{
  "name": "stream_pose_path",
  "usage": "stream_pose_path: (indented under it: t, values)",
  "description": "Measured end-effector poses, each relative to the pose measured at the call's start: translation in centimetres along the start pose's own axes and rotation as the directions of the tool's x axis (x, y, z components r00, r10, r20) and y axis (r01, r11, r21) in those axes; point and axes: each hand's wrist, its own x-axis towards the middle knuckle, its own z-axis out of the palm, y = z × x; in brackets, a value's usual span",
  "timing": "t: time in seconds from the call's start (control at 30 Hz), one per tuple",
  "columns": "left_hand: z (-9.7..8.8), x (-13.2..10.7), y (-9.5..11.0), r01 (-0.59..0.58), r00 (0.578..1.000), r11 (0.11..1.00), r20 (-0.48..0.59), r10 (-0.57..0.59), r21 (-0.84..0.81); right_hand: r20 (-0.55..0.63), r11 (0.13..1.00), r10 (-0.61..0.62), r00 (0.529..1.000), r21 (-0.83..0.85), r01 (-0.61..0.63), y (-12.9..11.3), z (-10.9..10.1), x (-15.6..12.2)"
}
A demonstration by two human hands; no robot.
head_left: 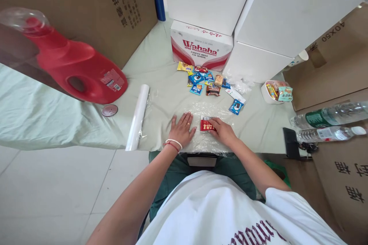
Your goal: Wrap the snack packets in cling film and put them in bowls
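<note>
My left hand lies flat, fingers spread, on a sheet of clear plastic wrap spread over the cloth. My right hand has its fingers and thumb on a small red snack packet, which rests on the wrap just right of my left hand. Its right part is hidden under my fingers. Left of my hands stands the roll of plastic wrap, lying lengthwise with the sheet stretching from it. Beyond the wrap sits a loose pile of wrapped snacks, mostly blue, yellow and brown. One blue packet lies apart on the right.
A red detergent jug and a round lid-like disc are at left. A Wahaha carton and white boxes stand behind. At right are a white tub of snacks, plastic bottles and a black phone-like object.
</note>
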Motion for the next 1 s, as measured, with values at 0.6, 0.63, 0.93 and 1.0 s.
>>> stream_pose_path:
  t: [0.6, 0.63, 0.93, 1.0]
  values:
    - [-0.6, 0.5, -1.8, 0.010, 0.994, 0.990, 0.105, 0.005, -0.142, -0.171, 0.895, -0.351, 0.921, 0.228, 0.383, 2.5, -2.1, -6.7]
    - [-0.8, 0.7, -2.3, 0.012, 0.991, 0.985, 0.135, 0.011, -0.170, -0.154, 0.899, -0.377, 0.913, 0.177, 0.401, 2.5, -1.7, -7.9]
    - [-3.3, 0.1, -7.2, -0.018, 0.988, 0.917, 0.132, 0.077, -0.399, -0.252, 0.945, -0.262, 0.932, 0.129, 0.301, 4.7, 2.5, -9.7]
    - [-4.1, -1.2, -7.1, -0.082, 0.995, 0.938, 0.027, 0.097, -0.337, -0.259, 0.942, -0.257, 0.931, 0.148, 0.301, 4.6, 2.0, -9.6]
